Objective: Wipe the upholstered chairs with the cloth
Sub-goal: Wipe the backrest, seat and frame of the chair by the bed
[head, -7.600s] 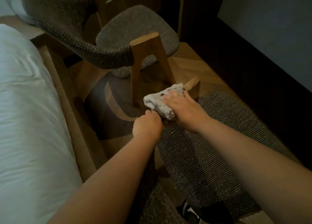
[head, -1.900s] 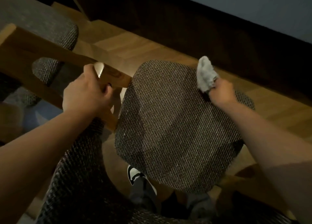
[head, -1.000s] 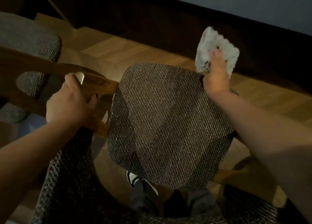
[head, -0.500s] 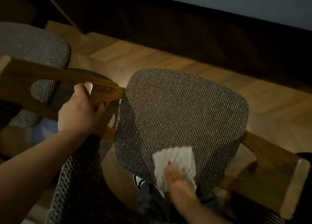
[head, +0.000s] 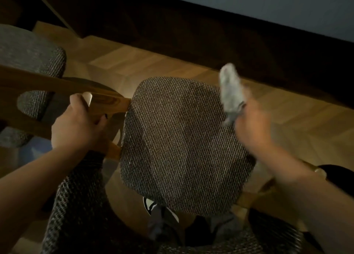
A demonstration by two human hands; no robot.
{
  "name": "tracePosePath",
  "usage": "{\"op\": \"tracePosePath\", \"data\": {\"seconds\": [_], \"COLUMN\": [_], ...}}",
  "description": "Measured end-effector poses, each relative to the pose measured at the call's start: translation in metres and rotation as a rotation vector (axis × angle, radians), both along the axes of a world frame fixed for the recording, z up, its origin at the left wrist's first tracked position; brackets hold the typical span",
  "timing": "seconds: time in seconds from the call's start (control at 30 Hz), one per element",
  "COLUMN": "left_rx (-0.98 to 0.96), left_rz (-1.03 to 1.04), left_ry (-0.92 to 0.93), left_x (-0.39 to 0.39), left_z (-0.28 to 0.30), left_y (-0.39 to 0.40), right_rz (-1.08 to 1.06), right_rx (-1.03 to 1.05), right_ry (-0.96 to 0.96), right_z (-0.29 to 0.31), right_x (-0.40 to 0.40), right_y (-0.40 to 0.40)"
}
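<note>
My right hand (head: 252, 127) was motion-blurred, fingers closed on the grey cloth (head: 230, 92) at the woven seat's (head: 182, 144) far right edge. My left hand (head: 76, 127) clamped the wooden chair frame (head: 107, 102). A second chair (head: 32, 48) was cut off at left; bare wood floor (head: 153, 64) lay beyond.

Both forearms are bare, with no sleeves; one shoe (head: 153, 205) shows black-and-white markings.

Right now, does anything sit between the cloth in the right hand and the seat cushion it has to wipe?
Nothing visible does. The right hand holds the cloth at the far right edge of the seat cushion, whose fabric top is bare. The left hand grips the wooden frame beside it.
</note>
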State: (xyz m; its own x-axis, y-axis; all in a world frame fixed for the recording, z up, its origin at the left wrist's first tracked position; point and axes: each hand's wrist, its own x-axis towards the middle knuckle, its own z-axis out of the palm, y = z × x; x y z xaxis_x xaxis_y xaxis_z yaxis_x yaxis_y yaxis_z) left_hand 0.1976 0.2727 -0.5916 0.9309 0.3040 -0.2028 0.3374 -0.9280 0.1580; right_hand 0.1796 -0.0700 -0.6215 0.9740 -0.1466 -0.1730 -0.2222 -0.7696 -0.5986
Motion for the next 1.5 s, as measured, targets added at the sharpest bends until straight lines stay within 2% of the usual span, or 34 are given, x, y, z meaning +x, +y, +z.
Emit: {"op": "tracePosePath", "data": {"seconds": [0.07, 0.1, 0.2, 0.27, 0.37, 0.47, 0.57, 0.7, 0.83, 0.93, 1.07, 1.13, 1.17, 1.23, 1.3, 1.4, 1.5], "left_rx": [0.010, 0.012, 0.008, 0.007, 0.009, 0.004, 0.010, 0.046, 0.140, 0.166, -0.080, -0.150, -0.154, -0.160, -0.183, -0.169, -0.124], "left_rz": [-0.002, -0.002, 0.004, 0.007, -0.002, -0.011, -0.018, -0.082, -0.253, -0.411, -0.580, -0.625, -0.648, -0.661, -0.643, -0.631, -0.634], "left_ry": [-0.012, -0.019, -0.019, -0.019, -0.034, -0.030, -0.025, -0.021, -0.035, -0.019, 0.223, 0.387, 0.456, 0.577, 0.701, 0.863, 0.899], "left_x": [-0.001, -0.001, 0.000, 0.000, -0.001, -0.002, -0.002, -0.004, -0.012, -0.028, -0.061, -0.074, -0.080, -0.087, -0.095, -0.109, -0.115], "left_z": [-0.001, -0.001, -0.002, -0.001, -0.002, -0.001, -0.002, -0.004, -0.008, -0.011, -0.031, -0.049, -0.059, -0.078, -0.095, -0.118, -0.126], "left_y": [0.000, 0.000, 0.000, -0.001, -0.002, -0.001, 0.000, 0.001, -0.002, -0.028, -0.075, -0.095, -0.103, -0.119, -0.133, -0.145, -0.151], "right_rz": [0.048, 0.079, 0.098, 0.101, 0.137, 0.279, 0.441, 0.514, 0.274, 0.207, -0.013, 0.026, 0.090, 0.209, 0.229, 0.106, 0.175], "right_rx": [-0.219, -0.289, -0.316, -0.385, -0.439, -0.458, -0.416, -0.287, -0.007, -0.124, -0.342, -0.432, -0.483, -0.549, -0.563, -0.577, -0.592], "right_ry": [-0.019, 0.043, 0.359, 0.432, 0.374, 0.549, 0.752, 0.871, 0.900, 0.717, 0.359, 0.191, 0.207, 0.384, 0.553, 0.630, 0.663], "right_z": [-0.005, -0.013, -0.050, -0.071, -0.084, -0.088, -0.088, -0.079, -0.048, -0.011, 0.026, 0.014, 0.001, -0.032, -0.064, -0.087, -0.092], "right_x": [0.034, 0.049, 0.056, 0.036, -0.006, -0.072, -0.143, -0.185, -0.150, -0.089, -0.012, 0.018, 0.028, 0.030, 0.009, -0.040, -0.098], "right_y": [-0.029, -0.041, -0.051, -0.039, -0.007, 0.033, 0.073, 0.104, 0.087, 0.043, -0.016, -0.036, -0.043, -0.048, -0.041, -0.018, 0.012]}}
